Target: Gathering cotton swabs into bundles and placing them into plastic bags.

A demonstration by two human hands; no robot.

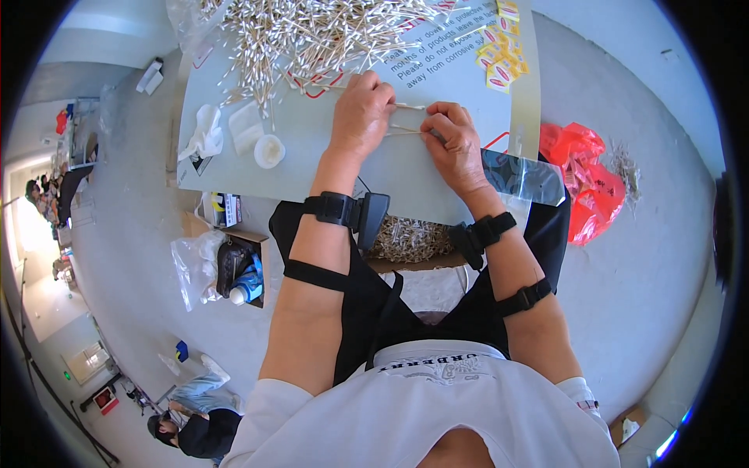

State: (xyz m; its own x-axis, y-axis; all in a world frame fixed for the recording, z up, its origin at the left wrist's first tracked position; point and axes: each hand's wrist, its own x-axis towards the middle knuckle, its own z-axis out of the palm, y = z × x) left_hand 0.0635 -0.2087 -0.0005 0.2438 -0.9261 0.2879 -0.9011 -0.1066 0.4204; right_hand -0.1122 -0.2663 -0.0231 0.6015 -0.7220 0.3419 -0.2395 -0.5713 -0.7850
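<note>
Head view: left hand (363,113) pinching one cotton swab (409,106), right hand (452,144) pinching second swab (405,131) — both between hands, long axes roughly along near edge of table (226,169); swab pile (308,35) toward far edge — left hand nearer.

A blue bottle (250,285) rests in a cardboard box (264,269).
</note>
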